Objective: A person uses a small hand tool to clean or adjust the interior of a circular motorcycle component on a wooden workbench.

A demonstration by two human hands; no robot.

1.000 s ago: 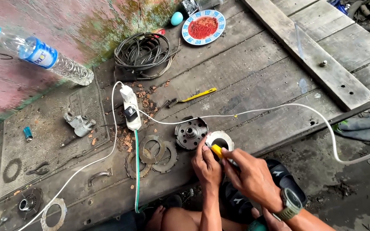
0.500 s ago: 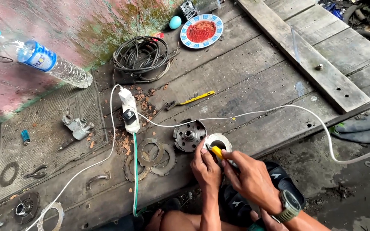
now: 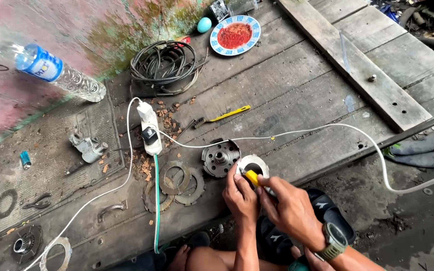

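My left hand [image 3: 240, 197] rests on a white ring-shaped part [image 3: 252, 164] lying on the wooden planks, steadying its near edge. My right hand [image 3: 288, 208], with a watch on its wrist, grips a yellow-handled tool [image 3: 251, 177] whose tip points into the ring. A round grey metal hub [image 3: 220, 158] sits just left of the ring. Several flat metal discs [image 3: 176, 181] lie further left.
A white power strip [image 3: 149, 128] with white cables [image 3: 327, 131] crosses the planks. A coil of black cable [image 3: 164, 65], a plate with red contents [image 3: 235, 35], a plastic bottle [image 3: 51, 69], a yellow-handled brush [image 3: 223, 117] and small metal parts [image 3: 87, 147] lie around.
Both hands stay at the white ring with the yellow-handled tool. The view has shifted slightly; nothing else has visibly moved.
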